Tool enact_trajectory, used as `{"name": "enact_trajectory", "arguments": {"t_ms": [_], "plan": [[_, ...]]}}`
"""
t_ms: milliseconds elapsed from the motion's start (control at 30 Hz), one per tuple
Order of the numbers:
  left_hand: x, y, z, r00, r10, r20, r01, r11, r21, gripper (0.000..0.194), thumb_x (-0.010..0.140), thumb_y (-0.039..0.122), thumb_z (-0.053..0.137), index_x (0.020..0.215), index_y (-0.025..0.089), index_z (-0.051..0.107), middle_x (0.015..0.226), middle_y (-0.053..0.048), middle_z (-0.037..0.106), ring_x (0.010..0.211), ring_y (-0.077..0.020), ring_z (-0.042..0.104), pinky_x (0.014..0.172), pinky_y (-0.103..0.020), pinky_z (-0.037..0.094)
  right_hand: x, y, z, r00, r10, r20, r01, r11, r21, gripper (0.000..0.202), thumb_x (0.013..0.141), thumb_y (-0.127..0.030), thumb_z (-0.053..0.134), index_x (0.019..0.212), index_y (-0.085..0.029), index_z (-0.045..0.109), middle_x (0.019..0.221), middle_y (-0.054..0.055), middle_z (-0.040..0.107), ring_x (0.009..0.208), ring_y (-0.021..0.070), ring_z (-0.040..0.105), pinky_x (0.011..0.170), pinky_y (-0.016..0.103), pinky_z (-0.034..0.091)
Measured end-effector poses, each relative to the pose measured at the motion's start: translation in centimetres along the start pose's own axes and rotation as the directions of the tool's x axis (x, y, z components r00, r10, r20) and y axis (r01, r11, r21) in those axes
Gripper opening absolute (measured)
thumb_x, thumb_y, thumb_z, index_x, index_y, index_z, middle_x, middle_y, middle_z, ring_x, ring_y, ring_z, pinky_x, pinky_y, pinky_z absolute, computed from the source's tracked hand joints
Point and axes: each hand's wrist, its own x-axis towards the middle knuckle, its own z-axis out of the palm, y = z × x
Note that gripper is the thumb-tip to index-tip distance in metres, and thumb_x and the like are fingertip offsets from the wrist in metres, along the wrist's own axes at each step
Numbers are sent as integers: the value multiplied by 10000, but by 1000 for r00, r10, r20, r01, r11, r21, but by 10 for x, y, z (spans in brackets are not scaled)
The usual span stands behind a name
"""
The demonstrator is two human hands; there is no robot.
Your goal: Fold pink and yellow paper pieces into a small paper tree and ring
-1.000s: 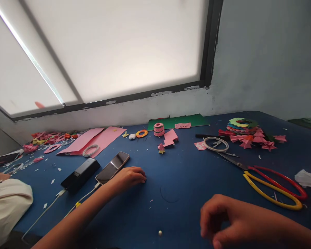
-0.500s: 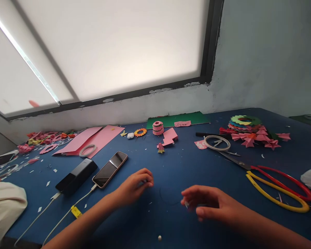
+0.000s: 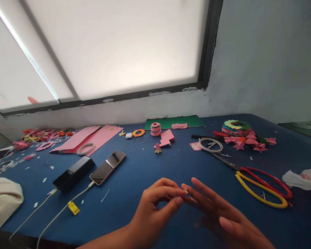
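Left hand (image 3: 157, 205), fingers bent toward thumb, grip unclear, meets loosely spread right hand (image 3: 223, 214), thumb standing apart; thin white strip (image 3: 186, 191) at fingertips between. Half second ago, hands stood apart. Smooth blue surface (image 3: 129, 180) gives room up to folded-paper piece (image 3: 158, 149), eleven o'clock; glass-faced smartphone (image 3: 108, 167) ten, loop-handled scissors (image 3: 240, 170) three.

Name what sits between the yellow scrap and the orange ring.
In the head view, a white case sits between the yellow scrap and the orange ring.
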Motion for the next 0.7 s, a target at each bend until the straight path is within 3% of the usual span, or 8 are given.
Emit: {"name": "enact_trajectory", "arguments": {"t_ms": [100, 200, 367, 467, 567, 700], "plan": [[-2, 2, 5, 999, 42, -20, -42, 999, 14, 155, 848, 239, 625, 939, 215, 748, 935, -66, 645, 854, -175, 618, 744, -273, 508, -2, 5, 4, 998, -69, -11, 69, 998, -3, 483, 820, -576, 561, 1288, -491, 478, 1433, -44, 440, 1350, 276, 336, 890, 377, 508], [-5, 3, 11, 994, 98, -37, -96, 994, 51, 221, 852, 198, 603, 1033, 245, 721, 1009, -61, 635, 860, -164, 618, 749, -260, 516, -4, 13, 7, 983, -180, -20, 176, 974, -144, 483, 879, -555, 483, 1349, -483, 395, 1471, -43, 378, 1344, 271, 343, 918, 396, 504], [-16, -9, 22, 977, 211, 18, -209, 943, 259, 479, 868, 134, 515, 1318, 299, 514, 1265, -84, 527, 1005, -200, 599, 858, -327, 531, -8, 33, 15, 936, -350, -34, 270, 777, -568, 548, 950, -446, 410, 1456, -374, 211, 1524, -7, 261, 1362, 252, 315, 1001, 380, 453], [-19, -20, 26, 947, 321, 29, -300, 846, 441, 546, 881, 121, 481, 1397, 279, 398, 1360, -114, 458, 1089, -231, 576, 900, -378, 530, -10, 42, 20, 914, -405, -28, 289, 698, -655, 553, 963, -435, 381, 1469, -356, 171, 1537, -6, 218, 1364, 246, 313, 1009, 367, 447], [-15, -23, 26, 898, 440, 12, -374, 749, 547, 449, 887, 106, 496, 1319, 227, 490, 1270, -128, 546, 1022, -216, 624, 840, -340, 563, -12, 44, 22, 912, -410, -27, 308, 725, -616, 566, 959, -473, 363, 1473, -347, 163, 1531, 15, 240, 1349, 258, 340, 1000, 380, 454], [-4, -15, 21, 812, 582, -36, -452, 667, 593, 191, 853, 104, 605, 1022, 180, 653, 949, -72, 688, 822, -164, 685, 720, -251, 584, -15, 37, 22, 926, -370, -71, 292, 824, -485, 583, 944, -561, 278, 1472, -328, 200, 1487, 50, 355, 1329, 256, 373, 988, 403, 457]]}}
